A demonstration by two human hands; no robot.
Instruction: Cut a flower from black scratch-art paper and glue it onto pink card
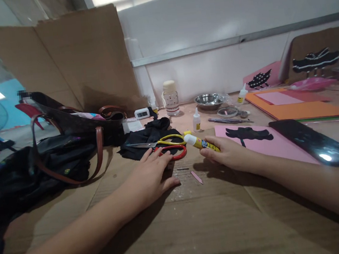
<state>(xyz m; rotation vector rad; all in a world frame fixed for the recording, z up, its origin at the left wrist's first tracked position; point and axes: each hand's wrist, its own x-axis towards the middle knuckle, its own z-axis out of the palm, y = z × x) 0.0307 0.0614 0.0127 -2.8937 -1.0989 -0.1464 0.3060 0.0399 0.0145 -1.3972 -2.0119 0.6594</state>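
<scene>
My right hand [220,152] is closed on a yellow glue stick [205,144], its white end pointing left. My left hand [152,177] rests on the cardboard with its fingers spread, the fingertips by the red handle of the scissors [159,143]. Those scissors have one yellow and one red handle and lie on black cloth [134,140]. Between my hands are a small pink paper strip [197,177] and a thin dark sliver [183,169]. Beyond my right hand, a black paper shape [249,133] sits on a pink sheet [277,148].
Behind stand a small glue bottle [196,122], a cream-lidded bottle [170,98] and a metal bowl [208,101]. At right lie a dark phone [316,142] and orange sheets [315,108]. A dark bag with brown handles [78,126] occupies the left.
</scene>
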